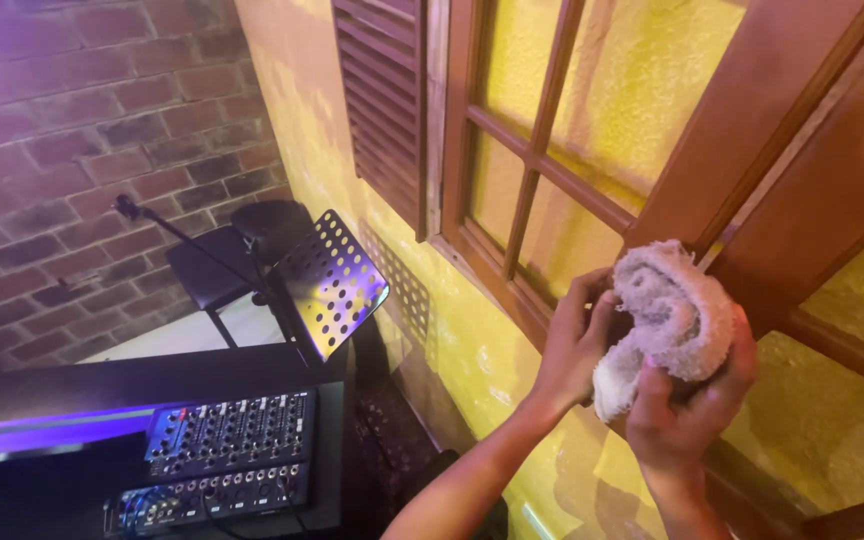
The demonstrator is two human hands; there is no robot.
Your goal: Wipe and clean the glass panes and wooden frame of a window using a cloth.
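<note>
Your left hand [574,345] & right hand [687,405] both grip the bunched white cloth [667,315], fingers curled tight around it, held w/ open air just beside the wooden window frame [472,250] lower edge; mixer [227,435] well apart.

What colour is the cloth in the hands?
Off-white, greyish, with a fluffy terry texture. The cloth shows best in the head view, bunched between both hands.

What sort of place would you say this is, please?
Probably a small music venue or bar stage: an audio mixer, a perforated music stand and a microphone stand sit by a brick wall.
</note>
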